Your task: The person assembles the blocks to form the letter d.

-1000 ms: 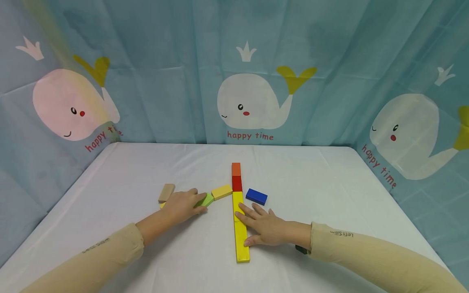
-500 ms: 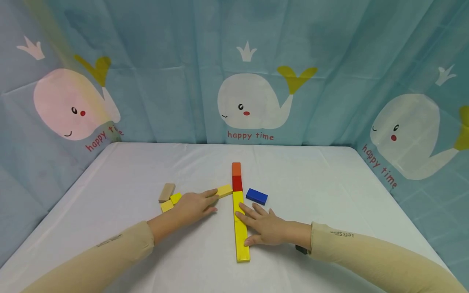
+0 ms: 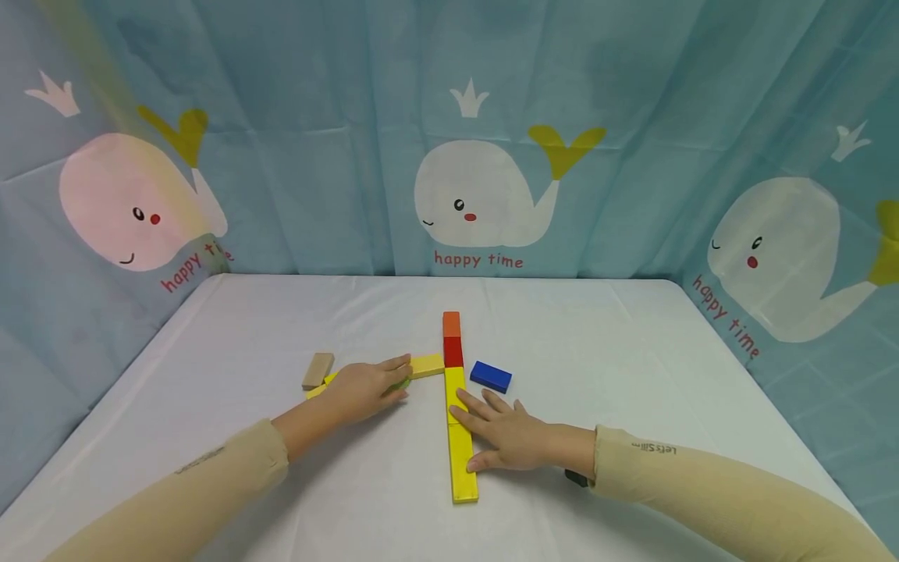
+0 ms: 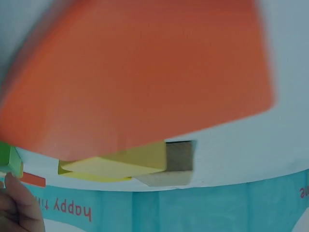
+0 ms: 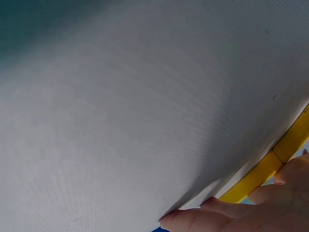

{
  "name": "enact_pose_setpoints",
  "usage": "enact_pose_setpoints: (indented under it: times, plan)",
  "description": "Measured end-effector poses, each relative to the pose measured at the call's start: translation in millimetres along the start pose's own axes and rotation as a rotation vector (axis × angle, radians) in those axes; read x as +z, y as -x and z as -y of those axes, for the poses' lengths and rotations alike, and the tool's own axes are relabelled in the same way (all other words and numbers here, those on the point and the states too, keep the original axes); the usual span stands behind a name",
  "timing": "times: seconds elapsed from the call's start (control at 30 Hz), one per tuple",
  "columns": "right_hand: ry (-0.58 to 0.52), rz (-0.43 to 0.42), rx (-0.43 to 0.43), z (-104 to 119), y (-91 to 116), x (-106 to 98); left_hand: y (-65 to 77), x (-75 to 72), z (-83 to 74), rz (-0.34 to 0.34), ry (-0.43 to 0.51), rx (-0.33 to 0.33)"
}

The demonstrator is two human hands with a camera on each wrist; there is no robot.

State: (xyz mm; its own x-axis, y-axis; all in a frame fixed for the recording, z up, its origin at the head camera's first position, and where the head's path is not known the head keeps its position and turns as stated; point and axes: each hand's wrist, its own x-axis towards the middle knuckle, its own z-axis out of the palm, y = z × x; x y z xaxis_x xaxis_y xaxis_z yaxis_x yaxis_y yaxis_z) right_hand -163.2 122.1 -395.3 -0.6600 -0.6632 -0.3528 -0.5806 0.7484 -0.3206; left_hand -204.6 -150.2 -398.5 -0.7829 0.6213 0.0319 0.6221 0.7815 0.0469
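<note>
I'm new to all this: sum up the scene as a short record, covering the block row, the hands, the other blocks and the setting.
Row, far to near: orange block, red block, far yellow block, near yellow block
Right hand: fingers spread, touching both yellow blocks
Left hand: holds green block, mostly hidden in the head view
Between green and row: pale yellow block
Right of row: blue block, apart
Far left: tan block
Surface: white table
Backdrop: blue curtain with whales, "happy time"
</note>
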Motion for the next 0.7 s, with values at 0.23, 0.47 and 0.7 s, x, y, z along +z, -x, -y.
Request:
enact_pose_setpoints:
  times: [0.23, 0.47, 0.7]
  plan:
    - [0.006, -0.001, 0.007, 0.5, 1.2, -1.2, 15.9, -1.4, 6.9, -0.009, -0.012, -0.006]
    - [-0.001, -0.006, -0.007, 0.6, 1.4, -1.5, 18.7, -3.3, 13.4, -0.029, -0.005, 0.008]
    - [0.008, -0.012, -0.012, -0.4, 0.5, 0.2, 17.8, -2.3, 11.7, -0.045, -0.007, 0.009]
